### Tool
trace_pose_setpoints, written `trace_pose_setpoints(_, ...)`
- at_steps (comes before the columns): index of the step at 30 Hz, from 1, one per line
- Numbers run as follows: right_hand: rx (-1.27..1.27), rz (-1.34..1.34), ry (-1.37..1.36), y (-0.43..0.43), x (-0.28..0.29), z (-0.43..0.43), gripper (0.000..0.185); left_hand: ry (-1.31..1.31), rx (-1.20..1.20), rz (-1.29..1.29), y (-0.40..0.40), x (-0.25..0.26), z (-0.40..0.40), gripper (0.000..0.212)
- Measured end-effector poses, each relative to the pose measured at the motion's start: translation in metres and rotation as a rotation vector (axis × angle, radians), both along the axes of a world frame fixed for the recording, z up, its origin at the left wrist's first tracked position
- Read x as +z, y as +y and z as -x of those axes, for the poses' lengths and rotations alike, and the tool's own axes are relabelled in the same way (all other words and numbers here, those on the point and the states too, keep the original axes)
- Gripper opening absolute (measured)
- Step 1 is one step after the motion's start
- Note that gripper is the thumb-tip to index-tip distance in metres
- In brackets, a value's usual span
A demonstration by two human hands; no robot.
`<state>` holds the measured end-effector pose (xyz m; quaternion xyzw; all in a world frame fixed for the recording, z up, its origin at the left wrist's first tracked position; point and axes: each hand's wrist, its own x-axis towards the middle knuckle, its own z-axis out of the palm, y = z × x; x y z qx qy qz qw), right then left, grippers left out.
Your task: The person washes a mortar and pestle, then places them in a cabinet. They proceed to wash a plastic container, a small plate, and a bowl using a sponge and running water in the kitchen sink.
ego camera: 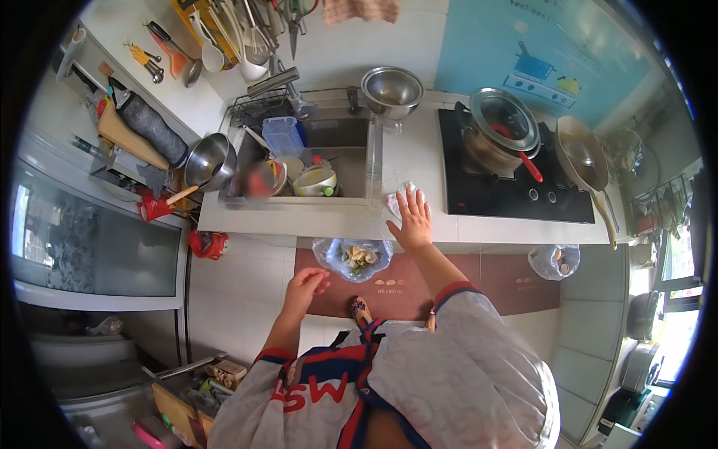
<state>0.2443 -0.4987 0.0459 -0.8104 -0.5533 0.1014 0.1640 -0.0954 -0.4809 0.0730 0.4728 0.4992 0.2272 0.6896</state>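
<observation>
My right hand (414, 220) lies flat, fingers spread, pressing a pale patterned cloth (395, 205) onto the white countertop (418, 151). The cloth sits between the sink and the black gas hob (507, 193), and part of it is hidden under my palm. Away from the counter, my left hand (305, 285) hangs in front of my body with its fingers loosely curled; I see nothing in it. The sink (350, 160) holds a clear plastic container (283, 136) and a white-and-green bowl (315, 182) among other dishes.
A steel bowl (391, 92) stands behind the counter. On the hob are a lidded pot (493, 151) and a frying pan (582, 151), its handle overhanging the front edge. A steel saucepan (210, 163) sits left of the sink. A lined waste bin (353, 261) stands below.
</observation>
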Motion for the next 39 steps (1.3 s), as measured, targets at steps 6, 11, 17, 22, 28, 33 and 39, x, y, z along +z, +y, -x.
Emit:
trace_pose_setpoints(6, -0.048, 0.087, 0.005, 0.025, -0.07, -0.009, 0.061, 0.094, 0.158, 0.113, 0.033, -0.009, 0.079, 0.018)
trace_pose_setpoints(11, -0.167, -0.04, -0.018, 0.048, -0.102, -0.022, 0.05, 0.043, 0.191, 0.181, 0.049, -0.018, 0.074, 0.019)
trace_pose_setpoints(17, -0.493, -0.077, 0.068, 0.167, -0.114, -0.093, 0.049, 0.07, 0.17, 0.158, 0.079, -0.004, 0.049, 0.021)
trace_pose_setpoints(22, -0.221, 0.047, 0.063, 0.22, -0.097, -0.057, 0.053, 0.116, 0.204, 0.171, 0.1, -0.013, 0.044, 0.023)
trace_pose_setpoints(28, 0.181, 0.136, 0.028, 0.156, -0.066, -0.016, 0.055, 0.052, 0.154, 0.185, 0.126, -0.014, 0.005, 0.022)
trace_pose_setpoints(33, 0.279, 0.094, 0.036, 0.101, -0.054, 0.014, 0.053, -0.018, -0.008, 0.153, 0.152, -0.024, -0.01, 0.019)
trace_pose_setpoints(39, 0.301, 0.095, 0.03, 0.047, -0.052, 0.051, 0.044, -0.061, -0.131, 0.147, 0.18, -0.02, -0.003, 0.018)
